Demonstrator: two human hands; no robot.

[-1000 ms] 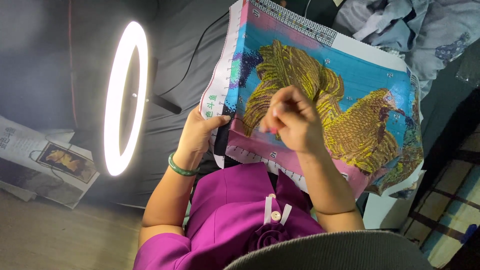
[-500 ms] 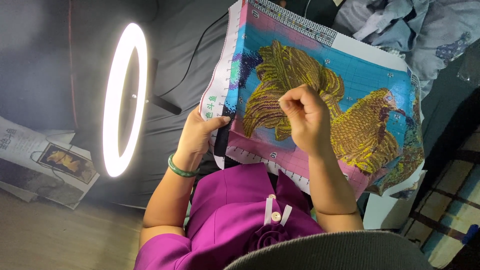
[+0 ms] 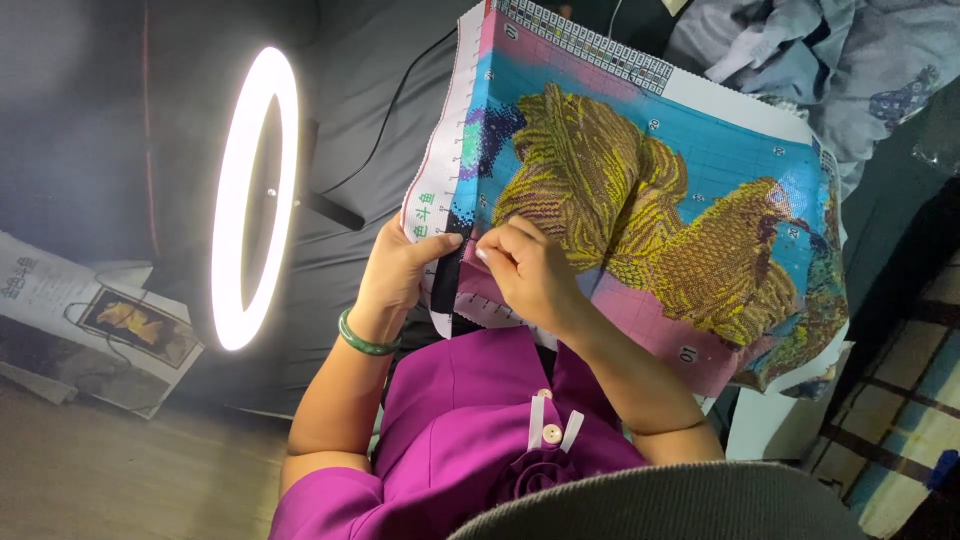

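A cross-stitch canvas [image 3: 700, 180] with golden fish on a blue and pink ground lies over my lap. My left hand [image 3: 400, 268], a green bangle [image 3: 362, 338] on its wrist, grips the canvas's left edge with the thumb on top. My right hand [image 3: 525, 275] rests on the canvas's lower left part, close to the left thumb. Its fingertips are pinched together against the cloth on a needle too thin to make out.
A lit ring light [image 3: 250, 200] on a stand is at the left, with a black cable [image 3: 400, 90] running over grey bedding [image 3: 340, 130]. A printed paper bag [image 3: 90, 320] lies at the far left. Bundled clothes [image 3: 830, 50] are at the top right, plaid cloth [image 3: 900, 420] at the bottom right.
My right hand, raised over the fish with a dark thread pulled taut, has come down and left to the canvas's lower edge beside my left thumb. The left hand has stayed put.
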